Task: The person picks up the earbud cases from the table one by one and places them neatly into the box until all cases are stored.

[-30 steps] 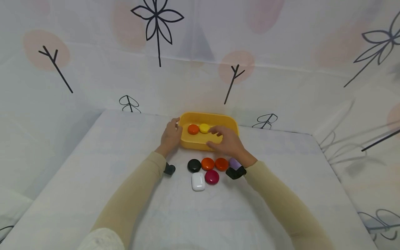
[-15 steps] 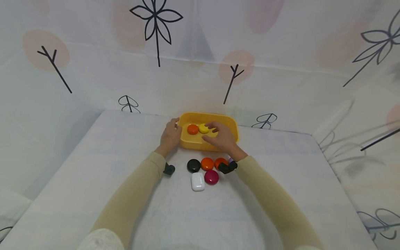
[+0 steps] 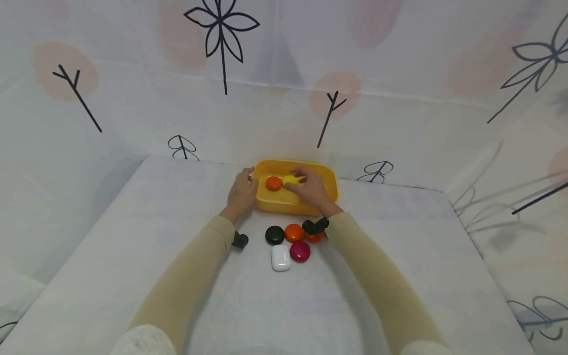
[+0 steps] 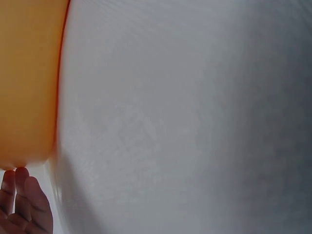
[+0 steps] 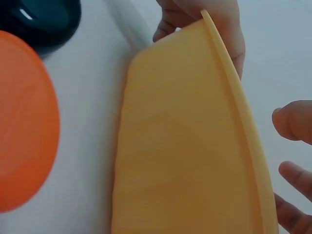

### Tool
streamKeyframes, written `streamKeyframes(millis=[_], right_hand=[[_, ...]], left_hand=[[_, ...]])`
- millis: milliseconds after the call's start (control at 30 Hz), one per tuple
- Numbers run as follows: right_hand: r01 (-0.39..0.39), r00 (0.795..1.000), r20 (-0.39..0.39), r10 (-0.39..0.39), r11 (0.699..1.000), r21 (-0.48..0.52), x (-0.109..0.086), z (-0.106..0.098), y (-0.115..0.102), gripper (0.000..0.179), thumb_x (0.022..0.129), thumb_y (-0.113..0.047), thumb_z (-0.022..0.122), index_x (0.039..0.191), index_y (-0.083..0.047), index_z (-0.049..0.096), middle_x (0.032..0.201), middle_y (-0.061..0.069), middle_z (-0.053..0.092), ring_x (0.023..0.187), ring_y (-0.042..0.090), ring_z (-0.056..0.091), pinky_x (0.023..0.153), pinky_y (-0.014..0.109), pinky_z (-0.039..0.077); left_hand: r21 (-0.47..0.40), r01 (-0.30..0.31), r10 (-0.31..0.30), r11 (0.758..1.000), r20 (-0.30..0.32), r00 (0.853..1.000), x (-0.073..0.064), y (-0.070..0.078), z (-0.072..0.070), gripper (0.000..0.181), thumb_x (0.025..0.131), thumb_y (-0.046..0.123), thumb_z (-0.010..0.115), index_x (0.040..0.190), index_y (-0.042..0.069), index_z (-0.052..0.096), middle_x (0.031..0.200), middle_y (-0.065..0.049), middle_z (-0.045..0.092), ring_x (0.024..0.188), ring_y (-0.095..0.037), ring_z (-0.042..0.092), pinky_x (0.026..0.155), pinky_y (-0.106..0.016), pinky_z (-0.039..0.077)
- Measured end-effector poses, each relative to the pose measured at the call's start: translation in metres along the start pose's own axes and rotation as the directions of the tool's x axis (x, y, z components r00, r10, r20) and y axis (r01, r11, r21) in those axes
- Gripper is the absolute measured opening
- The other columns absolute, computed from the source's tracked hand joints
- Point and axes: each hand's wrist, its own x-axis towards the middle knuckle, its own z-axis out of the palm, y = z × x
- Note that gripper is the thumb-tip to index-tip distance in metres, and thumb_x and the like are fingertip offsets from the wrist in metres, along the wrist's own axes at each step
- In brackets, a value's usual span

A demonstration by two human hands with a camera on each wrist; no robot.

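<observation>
My left hand rests against the left end of the yellow plastic tub. In the left wrist view its fingers are fairly straight and touch the tub's end wall. My right hand is over the inside of the tub, around a yellow round piece that it partly covers. Thumb and fingers stand apart in the right wrist view, with nothing visible between them; contact with the yellow piece cannot be made out. An orange round piece lies left of it in the tub.
In front of the tub lie a black round piece, an orange one, another orange one partly behind my right wrist strap, a crimson one and a white earbud case. A patterned cloth wall stands behind.
My right hand has moved left and inward over the tub to the yellow piece, its thumb and fingers drawing closer together. The left hand has stayed at the tub's end.
</observation>
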Motion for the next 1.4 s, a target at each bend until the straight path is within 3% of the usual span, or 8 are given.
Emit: streamKeyframes(millis=[300,467,667,1000,1400], right_hand=[[-0.046,0.998,-0.046,0.049,0.997,0.054,0.01,-0.001,-0.001,0.052,0.073,-0.043,0.063,0.117,-0.019,0.052,0.119,0.004,0.049,0.113,0.027,0.042,0.092,0.039,0.04],[-0.034,0.996,-0.077,0.036,0.999,0.036,0.015,-0.001,0.002,0.05,0.073,-0.041,0.063,0.116,-0.018,0.053,0.117,0.003,0.051,0.11,0.024,0.044,0.092,0.037,0.039],[-0.073,0.995,-0.067,0.075,0.997,0.026,0.018,0.005,0.006,0.048,0.072,-0.039,0.065,0.114,-0.02,0.054,0.117,0.002,0.05,0.11,0.024,0.042,0.091,0.037,0.039],[-0.06,0.998,-0.033,0.058,0.995,-0.079,0.022,0.012,0.008,0.046,0.073,-0.036,0.066,0.114,-0.018,0.054,0.119,0.001,0.049,0.107,0.021,0.041,0.094,0.038,0.037],[-0.042,0.999,-0.019,0.039,0.968,-0.248,0.029,0.015,0.012,0.043,0.073,-0.037,0.065,0.111,-0.02,0.055,0.114,0.002,0.049,0.105,0.021,0.039,0.093,0.037,0.035]], left_hand=[[-0.007,0.004,-0.004,1.0,0.0,1.0,0.0,0.001,0.0,0.047,0.086,0.029,0.037,0.132,0.021,0.034,0.114,-0.006,0.046,0.093,-0.02,0.048,0.082,-0.036,0.044],[-0.008,0.005,-0.005,1.0,-0.006,1.0,0.0,0.002,0.0,0.047,0.086,0.029,0.036,0.131,0.021,0.035,0.113,-0.005,0.047,0.093,-0.019,0.048,0.081,-0.036,0.044],[-0.016,0.018,-0.017,1.0,0.007,1.0,-0.001,0.003,0.0,0.046,0.086,0.028,0.037,0.131,0.02,0.035,0.115,-0.006,0.046,0.095,-0.02,0.048,0.083,-0.037,0.043],[-0.014,0.015,-0.015,1.0,0.0,1.0,-0.002,0.003,-0.001,0.046,0.086,0.028,0.037,0.131,0.02,0.035,0.114,-0.006,0.047,0.094,-0.02,0.048,0.083,-0.037,0.043],[0.005,0.002,-0.002,1.0,-0.009,1.0,0.0,0.001,-0.001,0.046,0.086,0.028,0.037,0.131,0.02,0.034,0.114,-0.006,0.046,0.095,-0.02,0.048,0.082,-0.037,0.043]])
